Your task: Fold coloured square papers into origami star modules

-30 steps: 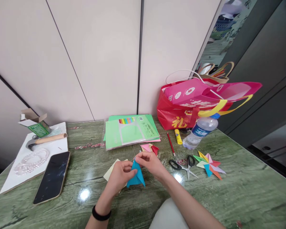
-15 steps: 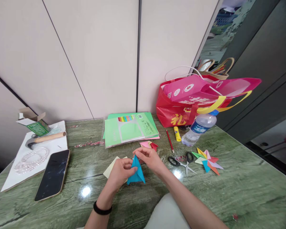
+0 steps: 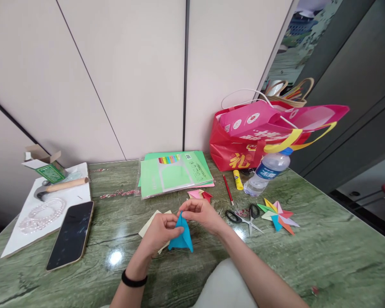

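Note:
A folded piece of blue origami paper [image 3: 183,239], triangular with its tip upward, is held between both hands above the table. My left hand [image 3: 162,231] grips its left side, thumb across the front. Fingers of my right hand [image 3: 200,215] pinch the top tip. Pale yellow paper [image 3: 149,223] lies partly hidden behind my left hand. Just beyond my right hand is a folded pink and red paper piece [image 3: 205,195]. To the right lie scissors [image 3: 248,220] with their blades apart and a multicoloured paper star [image 3: 277,215].
Behind the hands lies a packet of green paper [image 3: 176,173]. A red pencil [image 3: 227,189], a yellow glue stick [image 3: 238,179], a water bottle [image 3: 266,172] and a red bag [image 3: 234,149] stand or lie at the right. At left are a phone [image 3: 71,235], a hammer [image 3: 64,186] and beads [image 3: 43,216].
Both hands have shifted slightly down and left with the blue paper. My right hand still pinches the tip, and the paper's lower edge has tilted a little.

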A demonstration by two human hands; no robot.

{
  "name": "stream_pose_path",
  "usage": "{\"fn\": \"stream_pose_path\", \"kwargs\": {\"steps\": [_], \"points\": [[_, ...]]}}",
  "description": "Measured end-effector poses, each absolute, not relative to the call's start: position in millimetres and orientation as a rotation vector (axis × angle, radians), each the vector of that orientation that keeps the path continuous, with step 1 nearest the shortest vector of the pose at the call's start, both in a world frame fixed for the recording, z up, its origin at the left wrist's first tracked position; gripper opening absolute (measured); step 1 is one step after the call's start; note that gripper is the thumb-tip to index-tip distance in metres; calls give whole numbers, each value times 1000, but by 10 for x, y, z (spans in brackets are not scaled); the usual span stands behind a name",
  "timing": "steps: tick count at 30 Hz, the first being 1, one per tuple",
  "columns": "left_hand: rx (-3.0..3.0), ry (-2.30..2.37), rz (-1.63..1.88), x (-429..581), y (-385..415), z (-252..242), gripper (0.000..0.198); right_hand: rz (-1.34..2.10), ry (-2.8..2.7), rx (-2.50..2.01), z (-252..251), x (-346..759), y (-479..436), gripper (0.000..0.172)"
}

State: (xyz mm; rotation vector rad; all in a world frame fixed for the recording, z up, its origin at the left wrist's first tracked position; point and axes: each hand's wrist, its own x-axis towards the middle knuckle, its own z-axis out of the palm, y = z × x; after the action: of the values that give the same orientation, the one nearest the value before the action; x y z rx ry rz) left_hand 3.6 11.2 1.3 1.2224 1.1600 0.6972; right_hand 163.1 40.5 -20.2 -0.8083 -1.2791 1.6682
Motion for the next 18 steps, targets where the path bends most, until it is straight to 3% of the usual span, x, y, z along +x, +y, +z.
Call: {"fn": "stream_pose_path", "kwargs": {"steps": [18], "points": [[1213,1102,663,42,105,12,16,1723,-1278,-769,-233,1653,436,21]]}}
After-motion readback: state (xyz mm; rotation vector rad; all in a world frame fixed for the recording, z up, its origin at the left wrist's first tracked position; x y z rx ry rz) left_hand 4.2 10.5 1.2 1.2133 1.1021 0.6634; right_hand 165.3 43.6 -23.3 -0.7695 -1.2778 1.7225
